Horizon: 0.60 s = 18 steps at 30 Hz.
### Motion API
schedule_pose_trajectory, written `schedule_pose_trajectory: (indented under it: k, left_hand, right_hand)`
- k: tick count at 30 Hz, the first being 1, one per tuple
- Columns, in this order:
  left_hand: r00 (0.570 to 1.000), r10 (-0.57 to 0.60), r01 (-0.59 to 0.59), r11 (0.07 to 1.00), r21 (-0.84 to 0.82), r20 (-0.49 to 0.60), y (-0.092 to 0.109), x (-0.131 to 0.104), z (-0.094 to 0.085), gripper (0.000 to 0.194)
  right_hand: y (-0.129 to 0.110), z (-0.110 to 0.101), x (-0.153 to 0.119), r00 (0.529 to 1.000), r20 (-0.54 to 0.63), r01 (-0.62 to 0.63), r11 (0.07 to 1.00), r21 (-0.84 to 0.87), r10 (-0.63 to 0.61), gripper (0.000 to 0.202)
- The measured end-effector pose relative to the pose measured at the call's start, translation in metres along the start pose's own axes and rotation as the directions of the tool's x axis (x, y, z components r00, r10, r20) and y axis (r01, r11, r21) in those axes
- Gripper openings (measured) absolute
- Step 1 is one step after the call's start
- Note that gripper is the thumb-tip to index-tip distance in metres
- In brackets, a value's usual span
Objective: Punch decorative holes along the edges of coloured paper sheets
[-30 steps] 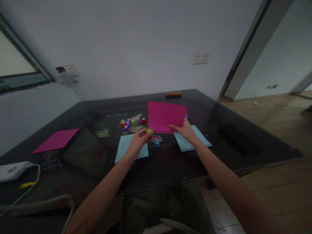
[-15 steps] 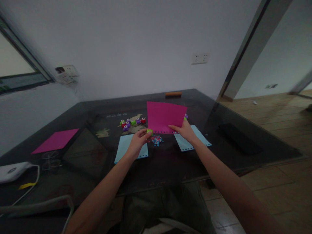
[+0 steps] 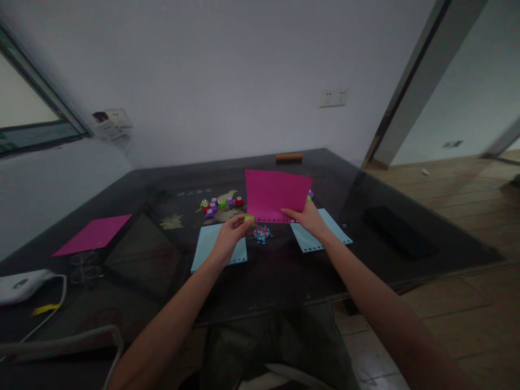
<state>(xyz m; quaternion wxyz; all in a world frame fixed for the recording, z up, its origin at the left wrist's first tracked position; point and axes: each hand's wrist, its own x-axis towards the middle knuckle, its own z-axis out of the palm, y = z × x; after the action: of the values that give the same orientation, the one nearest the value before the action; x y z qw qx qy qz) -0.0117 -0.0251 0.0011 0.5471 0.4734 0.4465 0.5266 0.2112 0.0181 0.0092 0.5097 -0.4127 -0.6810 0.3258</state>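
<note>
A small green craft hole punch (image 3: pixel 249 220) is pinched in my left hand (image 3: pixel 229 235), against the lower left corner of a pink sheet of paper (image 3: pixel 276 192). My right hand (image 3: pixel 306 218) grips that sheet by its lower right part, thumb in front and fingers hidden behind. Dark punched shapes run along the sheet's bottom edge. Below it lies a small heap of blue, pink and white paper bits (image 3: pixel 262 234). A light-blue sheet (image 3: pixel 209 244) with punched holes rests under my left hand, and another light-blue sheet (image 3: pixel 320 238) under my right.
Several purple, red and green punches (image 3: pixel 221 204) stand left of the pink sheet. Another pink sheet (image 3: pixel 93 234) lies far left, near glasses (image 3: pixel 86 268) and a white power strip (image 3: pixel 24 284). A black slab-like object (image 3: pixel 398 230) lies right; a brown roll (image 3: pixel 289 157) at the back.
</note>
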Motion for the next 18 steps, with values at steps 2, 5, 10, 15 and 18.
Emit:
schedule_pose_trajectory:
  k: [2, 5, 10, 15, 18]
  left_hand:
    - [1.000, 0.001, -0.001, 1.000, -0.001, 0.001, 0.0001, -0.0002, -0.0002, 0.033]
    - [1.000, 0.001, -0.001, 1.000, 0.005, 0.000, 0.0005, -0.0006, -0.0006, 0.033]
    - [1.000, 0.005, -0.005, 1.000, 0.025, 0.000, 0.0007, -0.0007, -0.0004, 0.033]
    - [1.000, 0.003, -0.002, 1.000, 0.028, -0.008, 0.0005, -0.0006, 0.0002, 0.032]
    - [1.000, 0.000, 0.000, 1.000, 0.017, -0.005, 0.0005, -0.0006, 0.0001, 0.032]
  right_hand:
    - [0.0002, 0.0001, 0.0001, 1.000, 0.002, -0.003, 1.000, 0.007, 0.003, 0.036]
    - [0.0005, 0.0005, 0.0003, 1.000, -0.005, -0.003, 1.000, 0.007, 0.003, 0.036]
    - [0.0001, 0.0016, 0.0003, 1.000, -0.009, -0.011, 1.000, 0.029, 0.011, 0.038]
    - [-0.0016, 0.0013, -0.0001, 1.000, -0.004, 0.000, 1.000, 0.026, 0.001, 0.038]
    - [-0.0020, 0.0013, -0.0005, 1.000, -0.007, 0.003, 1.000, 0.019, -0.003, 0.035]
